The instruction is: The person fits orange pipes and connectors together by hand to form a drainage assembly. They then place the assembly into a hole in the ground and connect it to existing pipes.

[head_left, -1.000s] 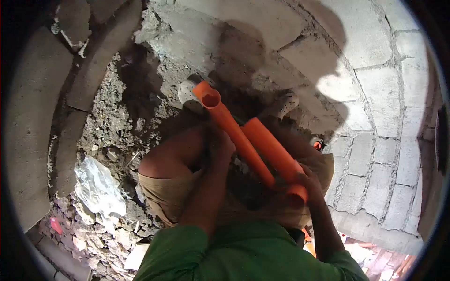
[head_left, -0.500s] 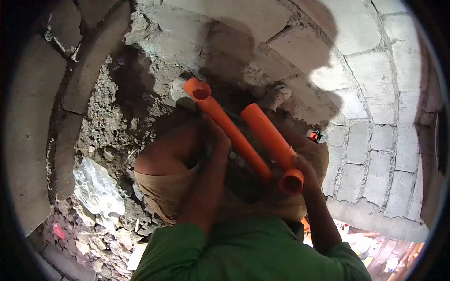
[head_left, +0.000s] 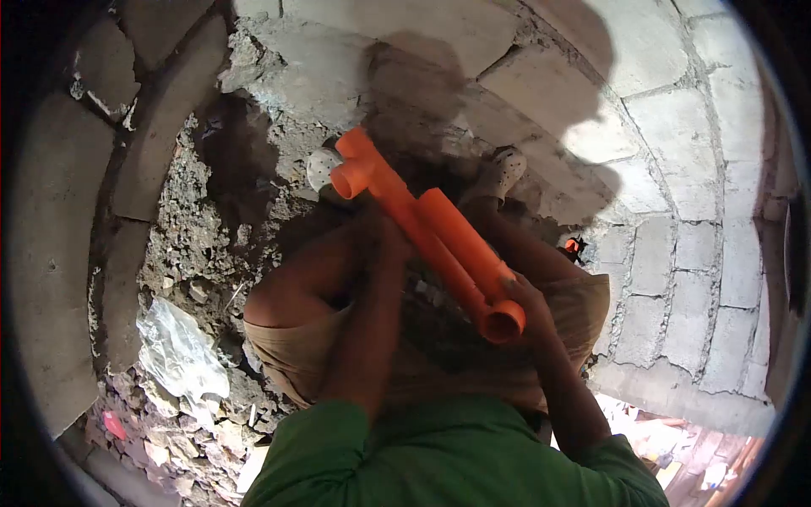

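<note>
Two orange pipes lie side by side over my lap. My left hand (head_left: 386,232), in shadow, is wrapped round the longer pipe (head_left: 411,221), which has a branched fitting (head_left: 353,176) at its upper end. The shorter, thicker pipe (head_left: 466,238) is in my right hand (head_left: 525,297), with my fingers on its lower right side. Its round open end (head_left: 504,323) faces me. The two pipes touch or overlap along their lower parts; which one is on top there I cannot tell.
Grey block walls (head_left: 667,253) curve round the front and right. Rubble and rough soil (head_left: 198,253) lie at the left, with a clear plastic bag (head_left: 179,351) on them. My perforated shoes (head_left: 507,169) stand ahead. A small orange object (head_left: 573,246) lies near my right knee.
The pipes have come together, the shorter one moving left. The longer pipe has turned, so its branch now points down and left. My right hand has moved left and slightly up.
</note>
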Tool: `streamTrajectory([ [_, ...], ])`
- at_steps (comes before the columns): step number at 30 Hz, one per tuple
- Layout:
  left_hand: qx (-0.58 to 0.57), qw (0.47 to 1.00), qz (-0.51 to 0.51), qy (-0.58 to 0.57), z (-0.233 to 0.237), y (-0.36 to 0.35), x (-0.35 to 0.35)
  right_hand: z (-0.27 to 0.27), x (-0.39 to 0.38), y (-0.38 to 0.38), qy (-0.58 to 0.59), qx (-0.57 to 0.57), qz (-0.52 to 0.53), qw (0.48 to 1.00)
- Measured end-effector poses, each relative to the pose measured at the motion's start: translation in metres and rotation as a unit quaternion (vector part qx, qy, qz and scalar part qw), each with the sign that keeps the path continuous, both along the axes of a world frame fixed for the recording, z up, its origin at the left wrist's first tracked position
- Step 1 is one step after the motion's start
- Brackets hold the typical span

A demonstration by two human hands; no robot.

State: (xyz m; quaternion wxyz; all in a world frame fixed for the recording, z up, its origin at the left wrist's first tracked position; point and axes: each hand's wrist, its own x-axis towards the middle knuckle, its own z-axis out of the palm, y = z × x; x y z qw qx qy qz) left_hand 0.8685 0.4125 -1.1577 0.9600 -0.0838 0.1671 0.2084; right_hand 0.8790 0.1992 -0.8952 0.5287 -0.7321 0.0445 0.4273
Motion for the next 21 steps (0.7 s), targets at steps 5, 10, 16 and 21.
streamTrajectory([
  [5,0.050,0.999,0.002,0.013,0.008,-0.002,-0.002,-0.018,0.026,-0.025,-0.134,-0.028,0.082,0.987],
  [10,0.074,0.997,-0.015,0.030,0.020,-0.019,0.003,-0.010,0.040,0.096,-0.227,-0.020,0.184,0.956],
  [16,0.070,0.997,-0.013,0.032,0.008,-0.016,0.005,0.039,0.035,-0.003,-0.061,0.016,0.047,0.997],
  [21,0.084,0.996,-0.010,0.031,0.009,-0.009,-0.003,-0.010,0.058,0.051,-0.135,-0.035,0.177,0.974],
])
